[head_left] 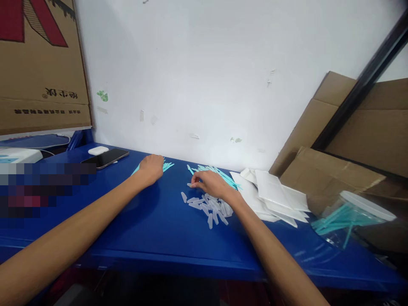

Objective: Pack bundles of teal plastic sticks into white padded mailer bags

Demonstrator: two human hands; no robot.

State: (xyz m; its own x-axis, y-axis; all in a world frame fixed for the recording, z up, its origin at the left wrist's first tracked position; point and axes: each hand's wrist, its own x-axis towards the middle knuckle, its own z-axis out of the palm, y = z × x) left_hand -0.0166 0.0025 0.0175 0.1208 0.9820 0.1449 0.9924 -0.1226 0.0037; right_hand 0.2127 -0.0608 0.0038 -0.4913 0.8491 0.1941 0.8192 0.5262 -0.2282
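Observation:
My left hand [152, 167] rests on the blue table [153, 229] with its fingers curled over a small bunch of teal sticks [168, 165]; what the fingers grip is hidden. My right hand [208, 183] lies further right, fingertips pinched on a translucent cap at the edge of a pile of clear plastic caps [208, 207]. Behind that hand a spread of teal sticks [219, 173] lies near the wall.
A stack of white flat packets [274, 195] lies right of the caps. A clear tub with teal sticks [347, 219] lies on its side at the far right. A phone [105, 158] and a white earbud case [98, 150] sit at the back left. Cardboard boxes [350, 140] lean at the right.

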